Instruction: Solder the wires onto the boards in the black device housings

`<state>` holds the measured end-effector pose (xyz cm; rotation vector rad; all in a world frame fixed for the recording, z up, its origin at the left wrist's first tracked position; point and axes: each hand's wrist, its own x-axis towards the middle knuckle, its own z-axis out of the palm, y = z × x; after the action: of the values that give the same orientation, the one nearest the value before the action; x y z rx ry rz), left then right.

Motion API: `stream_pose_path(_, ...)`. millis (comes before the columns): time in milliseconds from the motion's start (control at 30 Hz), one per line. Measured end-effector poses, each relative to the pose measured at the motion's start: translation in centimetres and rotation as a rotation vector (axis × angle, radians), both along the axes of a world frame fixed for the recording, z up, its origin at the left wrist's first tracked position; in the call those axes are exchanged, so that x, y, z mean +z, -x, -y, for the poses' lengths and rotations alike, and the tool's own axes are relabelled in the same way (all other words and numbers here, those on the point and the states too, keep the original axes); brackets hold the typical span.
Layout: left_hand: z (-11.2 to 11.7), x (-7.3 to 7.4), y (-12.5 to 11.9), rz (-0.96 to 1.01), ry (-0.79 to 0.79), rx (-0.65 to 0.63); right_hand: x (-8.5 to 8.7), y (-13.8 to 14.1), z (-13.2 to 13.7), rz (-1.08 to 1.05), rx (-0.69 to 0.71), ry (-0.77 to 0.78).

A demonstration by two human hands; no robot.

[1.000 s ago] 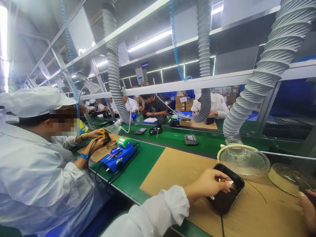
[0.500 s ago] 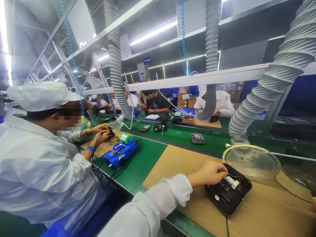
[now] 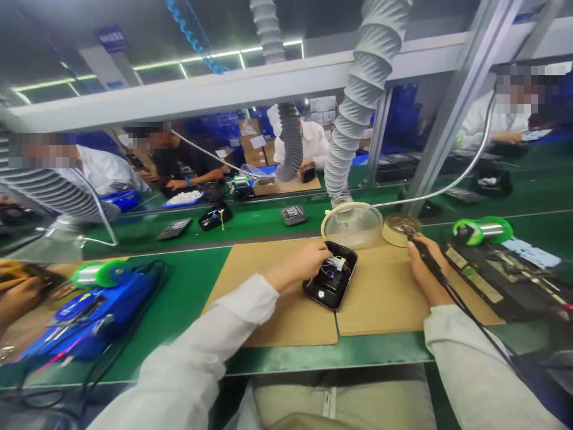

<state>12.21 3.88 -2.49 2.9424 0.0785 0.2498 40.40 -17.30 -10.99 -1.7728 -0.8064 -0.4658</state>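
Observation:
My left hand (image 3: 307, 263) reaches over the upper left edge of a black plastic housing (image 3: 329, 298), its fingers pinched on what looks like a thin wire; the fingertips are partly hidden. Inside the housing sit a white part (image 3: 339, 263) and some small wires, with a round silver spot near the lower corner. The housing lies tilted on brown cardboard (image 3: 277, 316). In my right hand (image 3: 427, 269) is a soldering iron (image 3: 425, 249), its black cord trailing over my forearm. The iron's front end is over a roll of yellowish tape (image 3: 396, 233).
A clear fume hood (image 3: 353, 224) hangs from a grey hose behind the housing. At right stand a green solder spool (image 3: 483, 231) and a dark soldering station. On the left are a blue solder stand (image 3: 89, 316) and a co-worker's hand (image 3: 20, 298). Other people sit across the belt.
My view has swung right and down. My right hand has come into view holding the soldering iron. My left hand stays at the housing.

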Motion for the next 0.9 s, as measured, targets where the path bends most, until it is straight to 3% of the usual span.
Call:
stream_pose_path(167,0.6,1.3,-0.6,-0.115,-0.022,-0.053,-0.5,-0.1,-0.5,-0.051,-0.007,0.016)
stream_pose_path(333,1.4,1.2,-0.9,-0.174,-0.033,-0.072,-0.3,0.3,-0.4,-0.077,-0.035,0.039)
stream_pose_path(567,1.0,1.5,-1.2,-0.119,-0.036,-0.15,0.0,0.5,-0.5,-0.072,-0.033,0.053)
stream_pose_path(700,0.8,1.8,0.2,0.003,-0.011,-0.151,-0.2,0.4,-0.5,-0.067,-0.042,0.042)
stream_pose_path(800,1.3,0.2,2.8,0.171,0.135,-0.023,-0.3,0.3,-0.5,-0.054,-0.059,0.032)
stream_pose_path(900,1.9,-3.0,5.5,0.243,0.307,0.144,-0.4,0.2,-0.5,-0.044,-0.064,0.031)
